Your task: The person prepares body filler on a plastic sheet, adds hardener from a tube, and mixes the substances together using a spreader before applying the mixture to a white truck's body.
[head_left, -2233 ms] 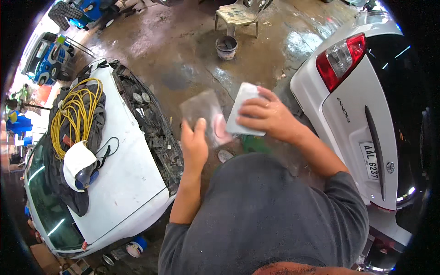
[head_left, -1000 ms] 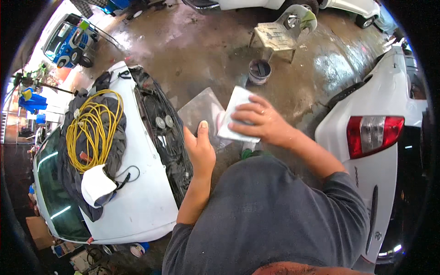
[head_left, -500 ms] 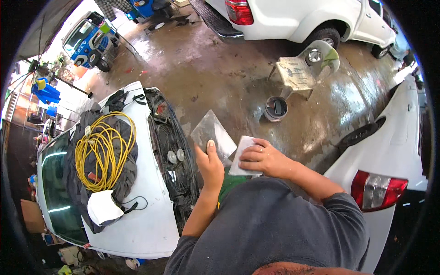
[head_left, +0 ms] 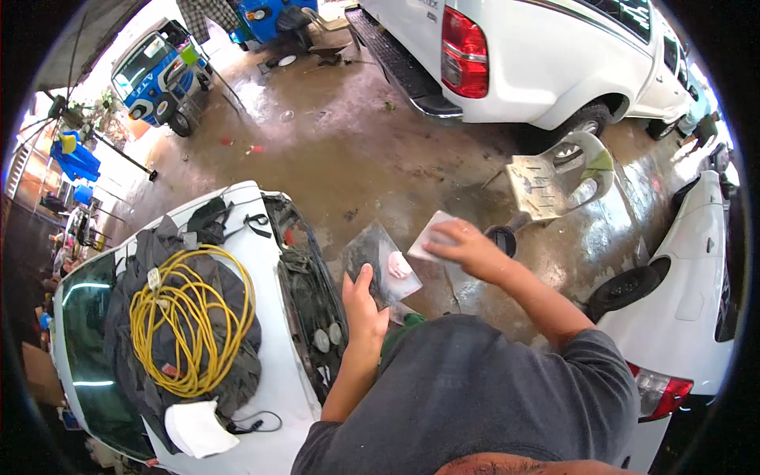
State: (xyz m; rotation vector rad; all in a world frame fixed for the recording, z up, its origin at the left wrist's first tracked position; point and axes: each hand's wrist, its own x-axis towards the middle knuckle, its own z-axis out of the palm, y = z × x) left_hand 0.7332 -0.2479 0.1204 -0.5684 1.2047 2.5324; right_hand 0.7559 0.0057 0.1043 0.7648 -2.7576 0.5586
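Note:
My left hand grips the near edge of a thin grey, glossy flat plate, thumb on top. A lump of pale pink paste sits on the plate's right part. Up and to the right, my right hand holds a flat white spreader-like piece, its fingers bent over the right side. The spreader's free edge is close to the plate's right corner; a small gap seems to separate them. My right hand is slightly blurred, and its thumb is hidden.
Left of me, a white car's hood carries dark cloth, a coiled yellow cable and a white piece. Ahead are a plastic chair, a dark bucket and a white pickup. Another white vehicle stands right.
My right hand has moved up and right with the spreader. Pink paste now shows on the plate. The head view has shifted, so the pickup and chair appear lower.

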